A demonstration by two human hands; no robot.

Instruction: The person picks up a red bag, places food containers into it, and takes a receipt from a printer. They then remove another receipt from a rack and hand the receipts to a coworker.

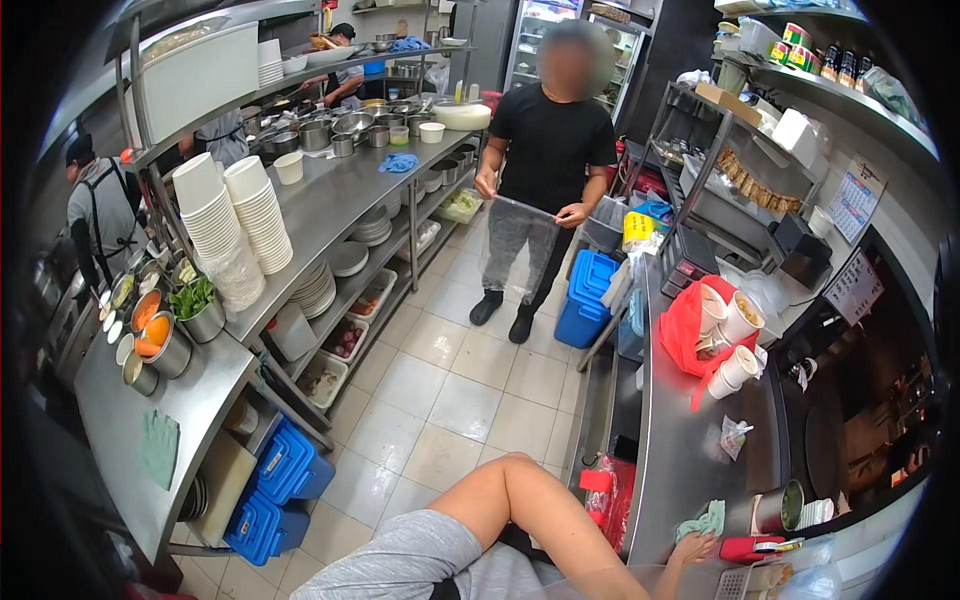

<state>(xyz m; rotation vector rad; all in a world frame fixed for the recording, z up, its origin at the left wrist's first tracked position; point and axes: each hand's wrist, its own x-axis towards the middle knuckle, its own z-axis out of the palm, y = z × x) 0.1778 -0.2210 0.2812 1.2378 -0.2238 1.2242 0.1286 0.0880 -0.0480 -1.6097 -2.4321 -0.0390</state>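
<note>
A crumpled pale-green cloth (pixel 703 521) lies near the aisle-side edge of the stainless-steel surface (pixel 672 450). It appears touched by the right hand (pixel 692 549); how far its fingers are opened, or whether cloth is gripped, cannot be told. The left hand is not seen. Light and limp, the cloth is probably best gathered at its bunched middle.

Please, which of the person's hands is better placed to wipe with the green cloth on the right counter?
Probably the right hand: it rests right at the green cloth on the steel counter. The left hand is out of view; only its bent arm shows.
</note>
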